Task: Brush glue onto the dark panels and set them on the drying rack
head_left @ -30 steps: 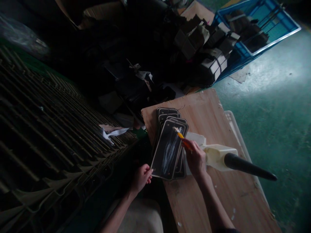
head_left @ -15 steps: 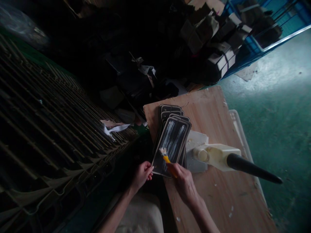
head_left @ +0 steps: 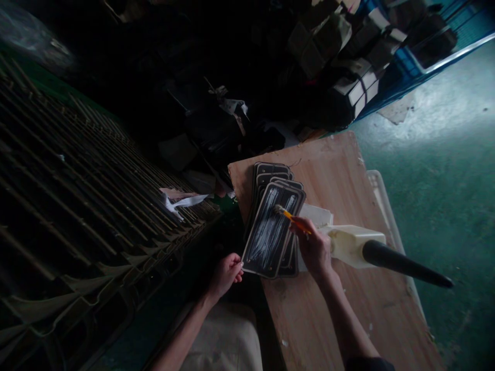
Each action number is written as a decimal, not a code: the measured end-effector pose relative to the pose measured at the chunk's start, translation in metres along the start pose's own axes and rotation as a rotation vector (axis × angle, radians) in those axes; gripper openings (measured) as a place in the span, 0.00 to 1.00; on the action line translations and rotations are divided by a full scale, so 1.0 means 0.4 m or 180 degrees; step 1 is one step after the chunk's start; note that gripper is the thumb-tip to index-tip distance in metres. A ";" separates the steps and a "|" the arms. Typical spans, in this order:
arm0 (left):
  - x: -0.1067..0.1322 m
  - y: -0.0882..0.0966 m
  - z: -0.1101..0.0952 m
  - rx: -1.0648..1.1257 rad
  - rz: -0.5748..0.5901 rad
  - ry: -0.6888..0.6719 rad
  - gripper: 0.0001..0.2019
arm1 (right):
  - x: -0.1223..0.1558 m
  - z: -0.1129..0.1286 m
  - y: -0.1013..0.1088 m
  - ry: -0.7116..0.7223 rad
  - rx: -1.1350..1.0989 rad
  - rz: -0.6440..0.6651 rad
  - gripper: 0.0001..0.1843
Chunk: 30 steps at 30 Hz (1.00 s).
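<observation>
My right hand (head_left: 314,248) is closed round the orange handle of a brush (head_left: 285,212), whose bristles rest on the top panel. This dark rectangular panel (head_left: 266,263) has rounded corners and a pale rim, and whitish wet streaks run along its face. At its near left corner, my left hand (head_left: 227,270) pinches the edge between thumb and fingers. More such panels (head_left: 266,168) lie fanned out beneath it at the edge of the wooden board. A cream plastic bottle (head_left: 358,245) with a long black nozzle lies just right of my right hand, partly hidden by it.
The stack lies on a wooden board (head_left: 328,165) above a white crate (head_left: 377,180). On the left stand racks (head_left: 96,180) of many dark panels. Strapped bundles (head_left: 358,93) and a blue crate (head_left: 412,64) are at the back right, beside the green floor (head_left: 444,170).
My right hand and the brush have moved up and to the right across the top panel. White streaks now reach farther toward its near end. My left hand stays at the corner.
</observation>
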<state>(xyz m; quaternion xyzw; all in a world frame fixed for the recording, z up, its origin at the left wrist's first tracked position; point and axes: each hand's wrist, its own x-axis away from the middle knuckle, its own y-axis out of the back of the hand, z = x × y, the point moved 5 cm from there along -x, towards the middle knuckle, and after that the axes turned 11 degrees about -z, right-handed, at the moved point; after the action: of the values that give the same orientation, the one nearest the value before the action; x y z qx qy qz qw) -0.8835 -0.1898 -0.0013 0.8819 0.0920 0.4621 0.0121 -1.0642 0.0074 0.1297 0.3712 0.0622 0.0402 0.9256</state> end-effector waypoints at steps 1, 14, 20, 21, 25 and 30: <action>-0.002 0.000 0.002 -0.0011 -0.0011 0.0002 0.07 | -0.024 -0.001 0.005 0.0164 0.0128 -0.0184 0.09; 0.002 0.001 0.004 0.0164 -0.0017 0.0058 0.10 | 0.239 0.061 0.016 -0.0279 -0.0028 0.1563 0.09; 0.006 0.003 0.004 0.0154 -0.0056 0.0044 0.11 | 0.131 0.024 0.058 -0.0217 -0.0111 0.0521 0.08; 0.007 0.003 0.005 0.0145 -0.0056 0.0047 0.11 | 0.108 0.010 0.054 -0.0117 -0.0042 0.0329 0.08; 0.008 -0.003 0.010 0.0212 0.0010 0.0095 0.11 | 0.123 -0.015 0.021 0.0121 0.0117 0.0289 0.09; 0.017 -0.014 0.010 0.0400 0.0081 0.0191 0.14 | 0.316 0.026 0.017 0.0075 0.0310 0.0813 0.12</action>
<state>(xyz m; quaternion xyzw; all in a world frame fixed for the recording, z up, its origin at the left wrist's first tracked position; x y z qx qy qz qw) -0.8774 -0.1828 0.0011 0.8678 0.1099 0.4818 -0.0519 -0.9377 0.0205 0.1313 0.4201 0.0271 0.1589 0.8930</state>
